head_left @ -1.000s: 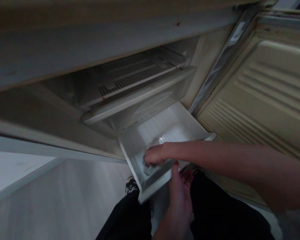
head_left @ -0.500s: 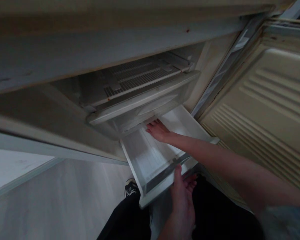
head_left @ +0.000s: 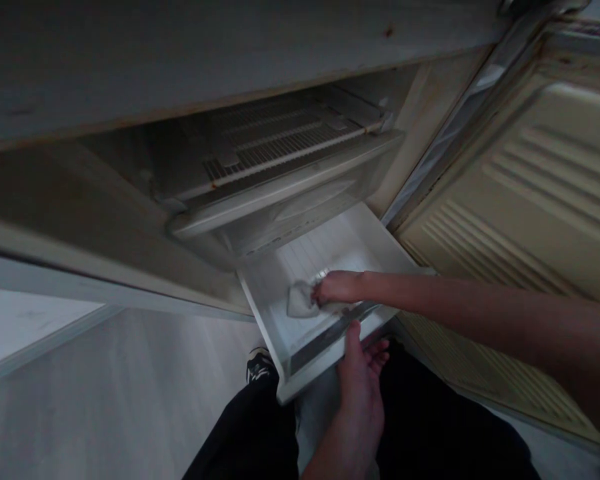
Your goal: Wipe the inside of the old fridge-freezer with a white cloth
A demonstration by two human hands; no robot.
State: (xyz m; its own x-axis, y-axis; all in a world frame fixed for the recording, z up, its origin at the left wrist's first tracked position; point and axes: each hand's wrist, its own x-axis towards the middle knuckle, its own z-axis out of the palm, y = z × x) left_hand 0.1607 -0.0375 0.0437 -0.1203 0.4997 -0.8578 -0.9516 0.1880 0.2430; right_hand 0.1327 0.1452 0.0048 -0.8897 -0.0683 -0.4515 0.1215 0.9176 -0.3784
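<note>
"Holding what, that right hand?"

"It's gripping a pale cloth inside the pulled-out drawer. The grip is narrow, its fingers bunching around the end of the cloth that's facing the drawer's right wall."

"And where is the rest of the cloth lying?"

"It's spreading past the fingertips toward the drawer's left wall, seemingly resting on the drawer's floor."

"What is the left hand doing?"

"It's setting its thumb on the drawer's front edge while its fingers are curling just outside that edge. I'm not able to tell whether that grip is clamping or only resting."

"What's surrounding the drawer?"

"An upper compartment front is sitting above and behind the drawer, and a wire shelf is stretching over that. The ribbed door is standing open to the drawer's right, and a dark shoe is showing just beside its left wall."
</note>
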